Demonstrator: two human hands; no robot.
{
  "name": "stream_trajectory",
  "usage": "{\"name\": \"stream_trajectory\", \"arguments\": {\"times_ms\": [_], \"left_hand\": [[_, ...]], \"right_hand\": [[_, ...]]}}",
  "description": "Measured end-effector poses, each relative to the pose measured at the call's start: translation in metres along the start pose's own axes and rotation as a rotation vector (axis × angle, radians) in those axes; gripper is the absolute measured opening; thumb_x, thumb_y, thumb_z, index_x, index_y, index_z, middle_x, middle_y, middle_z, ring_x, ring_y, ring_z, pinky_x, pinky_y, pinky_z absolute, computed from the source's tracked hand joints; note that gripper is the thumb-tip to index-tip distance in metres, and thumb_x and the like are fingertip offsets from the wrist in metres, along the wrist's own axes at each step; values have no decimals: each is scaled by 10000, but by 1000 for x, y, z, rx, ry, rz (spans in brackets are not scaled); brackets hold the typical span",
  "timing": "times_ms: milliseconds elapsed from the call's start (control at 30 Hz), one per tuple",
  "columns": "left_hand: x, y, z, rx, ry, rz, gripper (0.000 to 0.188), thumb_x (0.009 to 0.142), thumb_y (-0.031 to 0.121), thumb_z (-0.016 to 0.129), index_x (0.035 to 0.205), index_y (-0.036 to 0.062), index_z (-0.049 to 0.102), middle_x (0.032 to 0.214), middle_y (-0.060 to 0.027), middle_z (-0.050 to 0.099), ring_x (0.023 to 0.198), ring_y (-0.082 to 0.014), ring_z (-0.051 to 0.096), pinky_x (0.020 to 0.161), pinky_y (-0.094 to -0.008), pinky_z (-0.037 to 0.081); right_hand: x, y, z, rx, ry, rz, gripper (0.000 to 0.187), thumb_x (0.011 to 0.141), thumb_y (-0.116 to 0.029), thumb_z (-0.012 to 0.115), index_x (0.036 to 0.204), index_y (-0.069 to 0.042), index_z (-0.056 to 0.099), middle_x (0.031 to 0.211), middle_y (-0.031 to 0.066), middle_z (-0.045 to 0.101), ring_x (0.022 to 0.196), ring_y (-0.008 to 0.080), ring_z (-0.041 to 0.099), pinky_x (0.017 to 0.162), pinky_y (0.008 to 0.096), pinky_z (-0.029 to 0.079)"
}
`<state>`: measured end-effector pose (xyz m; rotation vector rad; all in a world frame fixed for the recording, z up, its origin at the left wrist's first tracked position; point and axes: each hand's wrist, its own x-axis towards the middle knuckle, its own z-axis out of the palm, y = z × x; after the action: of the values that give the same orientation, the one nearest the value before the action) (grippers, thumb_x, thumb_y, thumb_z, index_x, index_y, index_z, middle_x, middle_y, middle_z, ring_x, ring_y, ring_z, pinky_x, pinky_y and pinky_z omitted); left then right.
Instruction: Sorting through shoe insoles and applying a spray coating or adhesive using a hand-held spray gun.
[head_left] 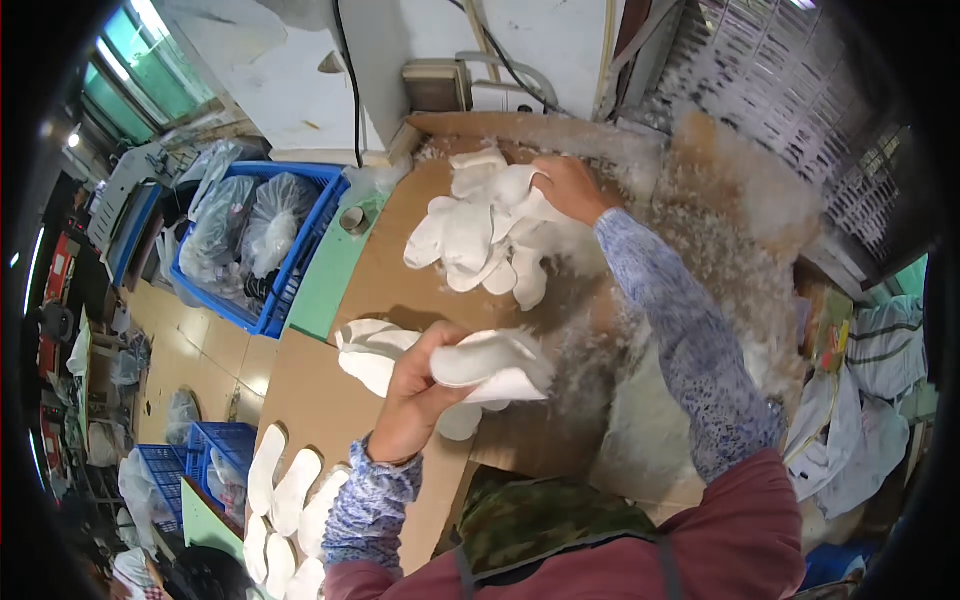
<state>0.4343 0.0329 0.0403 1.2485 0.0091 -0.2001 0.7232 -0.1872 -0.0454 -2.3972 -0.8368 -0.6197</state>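
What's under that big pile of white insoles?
Brown cardboard shows around the pile of white insoles, which the right hand touches. Whatever lies directly beneath is covered, so I can't tell.

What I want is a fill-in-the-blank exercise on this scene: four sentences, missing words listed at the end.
1. The person's ____ hand touches the far pile.
2. The left hand holds insoles coloured ____.
3. The crate at upper left, holding bags, is coloured ____.
4. The person's apron has a ____ pattern.

Missing words: right; white; blue; camouflage.
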Motion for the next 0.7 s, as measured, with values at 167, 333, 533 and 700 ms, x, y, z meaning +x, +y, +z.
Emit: {"name": "stream_trajectory", "arguments": {"times_ms": [167,333,533,700], "left_hand": [[2,10,12,192,28,37,399,762,82,664,1136,4,548,1032,-42,618,952,-139,572,875,-284,423],[45,24,26,285,27,187,566,814,108,628,1329,-17,428,1323,-100,494,1157,-186,498,995,-298,368],[68,55,32,329,1,99,418,843,67,595,1247,3,506,1081,-45,626,968,-128,587,880,-262,450],[82,65,24,245,-86,3,322,834,49,604,1154,16,587,1031,-50,656,936,-134,609,858,-272,464]], "right_hand": [[-7,-32,-53,476,-57,264,334,868,-287,610,948,36,634,680,45,602,625,85,495,580,291,420],[-32,-69,-83,782,-164,216,277,870,-251,624,805,17,599,628,-33,488,594,50,414,521,259,348],[-48,-83,-102,1062,-338,110,194,870,-186,625,831,4,639,654,-57,510,612,24,429,515,227,339],[-43,-92,-103,1178,-276,73,190,856,-140,635,949,25,645,812,3,634,749,56,549,663,223,451]]}}
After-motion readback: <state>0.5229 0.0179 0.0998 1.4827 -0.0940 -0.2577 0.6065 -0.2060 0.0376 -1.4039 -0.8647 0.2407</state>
